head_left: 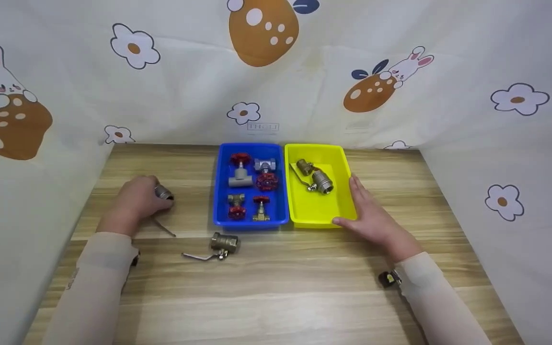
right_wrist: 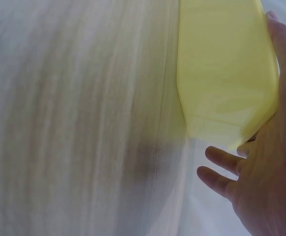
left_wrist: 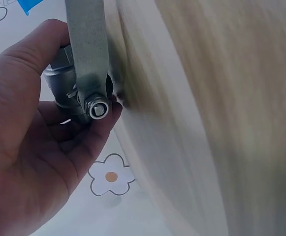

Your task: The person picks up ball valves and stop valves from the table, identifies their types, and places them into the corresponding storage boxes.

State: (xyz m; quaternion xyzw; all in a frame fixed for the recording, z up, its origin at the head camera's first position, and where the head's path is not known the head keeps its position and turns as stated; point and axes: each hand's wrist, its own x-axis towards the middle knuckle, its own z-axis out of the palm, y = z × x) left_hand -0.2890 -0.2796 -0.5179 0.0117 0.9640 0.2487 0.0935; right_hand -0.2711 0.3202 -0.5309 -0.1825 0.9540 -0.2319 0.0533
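Observation:
My left hand (head_left: pixel 137 199) holds a ball valve (head_left: pixel 164 192) at the left of the table, fingers and thumb curled round its body. Its lever (left_wrist: pixel 87 46) shows in the left wrist view, reaching away from the nut. Another brass ball valve (head_left: pixel 224 243) lies on the table in front of the blue bin, its lever pointing left. My right hand (head_left: pixel 372 218) rests against the right side of the yellow bin (head_left: pixel 321 215), fingers straight along the wall and thumb at the front corner. Inside that bin lie a larger ball valve (head_left: pixel 323 182) and a smaller one (head_left: pixel 304 166).
Against the yellow bin's left side stands a blue bin (head_left: pixel 252 225) with several red-wheeled valves, among them a grey one (head_left: pixel 240 179) and a brass one (head_left: pixel 261 211). A patterned curtain (head_left: pixel 180 96) encloses the wooden table (head_left: pixel 295 297) at the back and sides.

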